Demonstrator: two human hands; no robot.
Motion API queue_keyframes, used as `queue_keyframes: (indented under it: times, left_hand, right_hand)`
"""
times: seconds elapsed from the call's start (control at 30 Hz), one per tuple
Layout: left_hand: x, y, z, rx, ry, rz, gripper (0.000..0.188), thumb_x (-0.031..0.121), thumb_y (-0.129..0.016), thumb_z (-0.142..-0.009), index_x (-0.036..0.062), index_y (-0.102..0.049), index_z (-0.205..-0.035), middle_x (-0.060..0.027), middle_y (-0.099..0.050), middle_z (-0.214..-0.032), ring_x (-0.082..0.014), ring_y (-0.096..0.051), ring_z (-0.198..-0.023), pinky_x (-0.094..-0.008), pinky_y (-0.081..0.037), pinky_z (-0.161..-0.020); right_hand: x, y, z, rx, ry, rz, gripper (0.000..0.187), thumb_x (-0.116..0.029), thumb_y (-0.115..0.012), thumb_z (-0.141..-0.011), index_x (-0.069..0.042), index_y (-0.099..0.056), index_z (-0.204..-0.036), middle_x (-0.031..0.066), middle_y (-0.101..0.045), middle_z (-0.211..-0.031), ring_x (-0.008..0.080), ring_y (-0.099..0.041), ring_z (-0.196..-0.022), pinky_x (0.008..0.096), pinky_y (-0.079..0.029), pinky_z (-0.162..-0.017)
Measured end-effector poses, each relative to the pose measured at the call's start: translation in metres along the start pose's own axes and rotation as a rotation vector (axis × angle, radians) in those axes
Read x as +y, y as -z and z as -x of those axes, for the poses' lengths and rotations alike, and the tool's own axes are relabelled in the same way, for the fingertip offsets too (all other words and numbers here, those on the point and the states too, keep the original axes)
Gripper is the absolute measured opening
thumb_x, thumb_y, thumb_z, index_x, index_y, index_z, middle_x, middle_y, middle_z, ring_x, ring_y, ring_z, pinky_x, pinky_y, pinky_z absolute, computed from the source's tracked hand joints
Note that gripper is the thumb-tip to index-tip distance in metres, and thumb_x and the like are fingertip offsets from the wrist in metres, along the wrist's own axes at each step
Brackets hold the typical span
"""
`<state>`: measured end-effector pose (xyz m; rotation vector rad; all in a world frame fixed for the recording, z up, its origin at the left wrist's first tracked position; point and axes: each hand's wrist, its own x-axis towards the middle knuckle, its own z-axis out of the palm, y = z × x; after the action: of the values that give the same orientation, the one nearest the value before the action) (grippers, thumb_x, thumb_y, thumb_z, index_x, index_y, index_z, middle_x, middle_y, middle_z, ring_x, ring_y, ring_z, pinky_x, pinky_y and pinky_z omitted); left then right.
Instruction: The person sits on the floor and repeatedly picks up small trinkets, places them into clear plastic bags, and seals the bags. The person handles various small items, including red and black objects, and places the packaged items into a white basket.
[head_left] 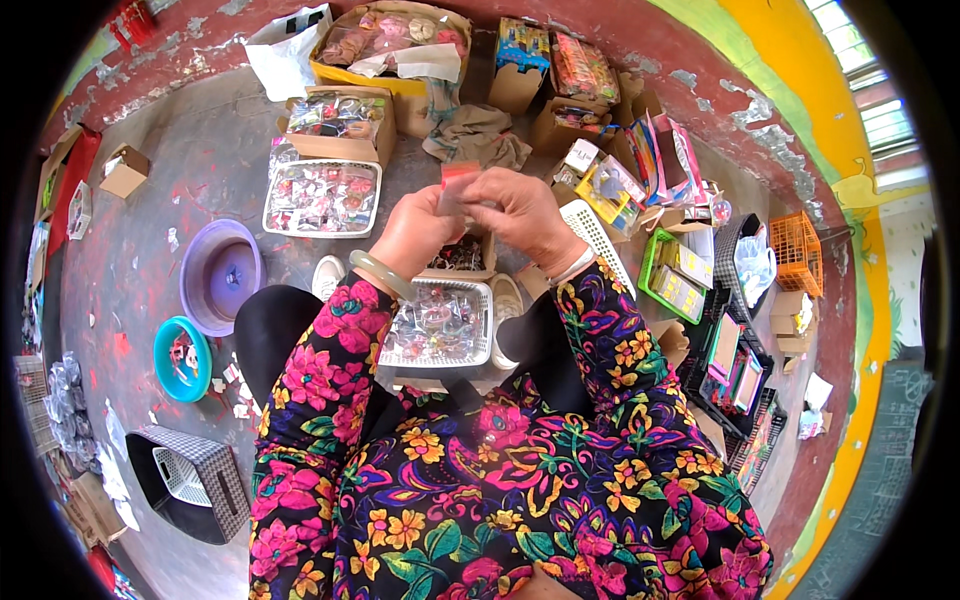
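Note:
Between both hands, held up in front of me, is a small clear plastic bag (pixel 460 178) with a red strip along its top. My left hand (pixel 412 228) is closed on its left side, a pale green bangle at the wrist. My right hand (pixel 528 212) pinches the bag from the right with thumb and fingers; what else it may hold is hidden. Below the hands, between my knees, sits a white basket (pixel 487 345) full of small clear packets. Just beyond it, partly covered by my hands, a cardboard box (pixel 487 262) contains small dark pieces.
Another white basket of packets (pixel 375 205) stands ahead to the left, near a packed carton (pixel 345 145). On the left floor are a purple basin (pixel 195 285) and a teal basin (pixel 163 370). A green crate (pixel 650 255) and an orange crate (pixel 797 255) are at right.

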<state>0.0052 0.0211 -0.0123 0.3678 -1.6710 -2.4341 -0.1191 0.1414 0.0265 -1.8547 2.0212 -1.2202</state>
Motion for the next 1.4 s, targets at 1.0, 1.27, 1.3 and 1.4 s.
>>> queue_keyframes:
  times: [1.0,1.27,1.3,1.4]
  left_hand:
    - [0.013,-0.009,0.01,-0.049,0.116,-0.048,0.027,0.0,-0.049,-0.087,0.0021,-0.05,-0.114,-0.0088,-0.057,-0.108,-0.0209,-0.061,-0.094,-0.0348,-0.057,-0.074]
    - [0.025,-0.017,0.017,-0.054,0.279,-0.106,0.029,-0.002,-0.054,-0.082,0.0013,-0.049,-0.11,-0.0112,-0.06,-0.098,-0.0228,-0.065,-0.083,-0.0317,-0.057,-0.069]
    - [0.027,-0.017,0.019,-0.058,0.28,-0.102,0.03,-0.003,-0.054,-0.081,0.0013,-0.049,-0.111,-0.0113,-0.06,-0.098,-0.0227,-0.065,-0.084,-0.0314,-0.057,-0.068]
    - [0.033,-0.019,0.021,-0.068,0.313,-0.09,0.031,-0.004,-0.054,-0.08,0.0,-0.049,-0.111,-0.0117,-0.06,-0.098,-0.0226,-0.065,-0.083,-0.032,-0.058,-0.068]
  right_hand:
    - [-0.006,-0.002,0.006,0.022,0.021,0.006,0.008,-0.013,-0.063,-0.075,-0.007,-0.064,-0.081,0.0092,-0.063,-0.079,0.0274,-0.061,-0.074,0.0322,-0.048,-0.062]
    - [-0.007,-0.004,0.006,0.072,-0.022,-0.181,0.015,-0.011,-0.064,-0.078,-0.004,-0.066,-0.091,0.0095,-0.066,-0.087,0.0219,-0.064,-0.077,0.0278,-0.049,-0.067]
    - [-0.007,-0.004,0.006,0.064,-0.043,-0.194,0.015,-0.01,-0.064,-0.078,-0.003,-0.066,-0.091,0.0094,-0.066,-0.086,0.0209,-0.064,-0.076,0.0274,-0.049,-0.066]
    - [-0.006,-0.004,0.007,0.057,-0.112,-0.241,0.013,-0.008,-0.064,-0.078,-0.002,-0.066,-0.089,0.0092,-0.066,-0.083,0.0182,-0.063,-0.073,0.0259,-0.048,-0.064]
